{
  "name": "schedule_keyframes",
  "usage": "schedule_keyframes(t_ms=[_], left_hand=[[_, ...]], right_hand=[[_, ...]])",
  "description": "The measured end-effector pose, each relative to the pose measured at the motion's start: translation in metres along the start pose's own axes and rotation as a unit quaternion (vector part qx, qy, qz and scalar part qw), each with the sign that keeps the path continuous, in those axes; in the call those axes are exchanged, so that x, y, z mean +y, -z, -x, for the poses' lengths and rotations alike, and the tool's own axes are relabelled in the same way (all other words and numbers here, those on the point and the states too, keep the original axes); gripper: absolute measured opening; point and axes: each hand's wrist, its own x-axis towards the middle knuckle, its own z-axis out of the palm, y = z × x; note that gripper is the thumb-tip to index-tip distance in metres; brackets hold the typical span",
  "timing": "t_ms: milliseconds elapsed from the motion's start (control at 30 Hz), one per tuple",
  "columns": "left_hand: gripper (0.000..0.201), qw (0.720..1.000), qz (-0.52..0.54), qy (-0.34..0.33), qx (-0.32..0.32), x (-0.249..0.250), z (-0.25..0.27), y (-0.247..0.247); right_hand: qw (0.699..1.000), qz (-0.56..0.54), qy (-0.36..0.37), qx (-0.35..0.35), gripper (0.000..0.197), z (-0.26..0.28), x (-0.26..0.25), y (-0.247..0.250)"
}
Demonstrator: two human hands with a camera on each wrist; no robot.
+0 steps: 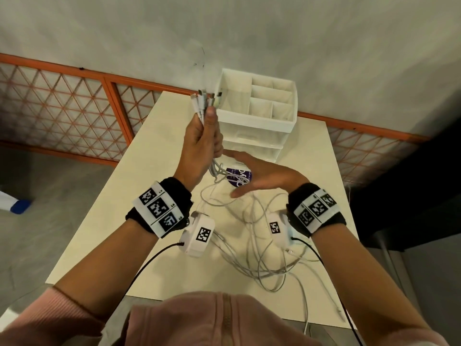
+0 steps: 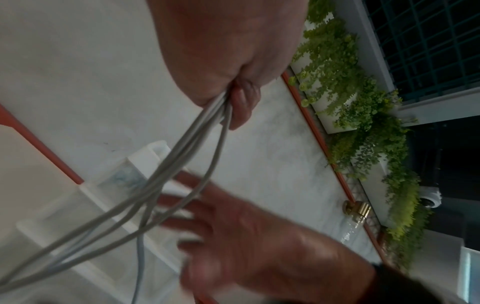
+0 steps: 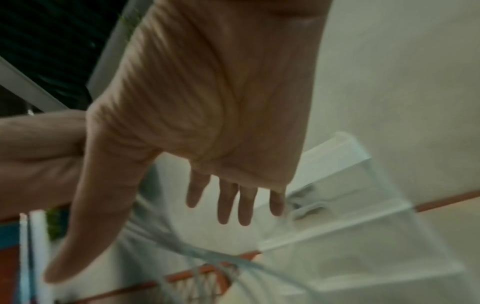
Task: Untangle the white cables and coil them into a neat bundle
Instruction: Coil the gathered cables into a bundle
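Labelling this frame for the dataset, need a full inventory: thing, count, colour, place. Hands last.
white cables: several, exact count unclear, white; plug ends bunched above the left hand, the rest loose and tangled on the table
desk organizer: one, white top with open compartments, clear drawers below; far end of the table
round label: one, purple with white print; on the table in front of the organizer, partly hidden, what it belongs to is unclear
table: one, cream
lattice railing: orange; behind the table
planters with greenery: white, green; beyond the railing
left hand: raised, grips the cable ends
right hand: fingers straight, holds nothing, just below the left hand
wrist cameras: two, white
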Motion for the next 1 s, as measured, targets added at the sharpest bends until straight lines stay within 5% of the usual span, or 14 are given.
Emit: schedule_keyframes(t_ms=[133,333,500,633,800,1000], left_hand=[[0.038,1.000,-0.003,0.005,-0.025,0.005,0.004,-0.011],[0.040,0.999,0.000,-0.031,0.012,0.025,-0.003,0.011],[0.038,0.994,-0.109,-0.014,0.014,0.009,0.003,0.031],[0.031,0.927,-0.356,0.040,-0.114,-0.014,0.010,0.040],[0.036,0.918,-0.356,0.091,-0.147,-0.031,0.015,0.035],[0.044,0.949,-0.310,-0.034,-0.039,-0.018,0.007,0.033]], right_hand=[[0.999,-0.036,0.007,-0.007,0.005,-0.013,-0.033,-0.013],[0.998,0.017,-0.056,0.031,0.046,-0.028,0.033,-0.031],[0.992,-0.011,-0.085,0.090,0.029,-0.015,0.056,-0.021],[0.991,-0.006,-0.039,0.125,0.026,-0.013,0.028,-0.006],[0.985,0.051,0.004,0.163,0.023,-0.011,-0.008,0.013],[0.990,-0.064,-0.005,0.125,0.026,-0.012,0.013,0.012]])
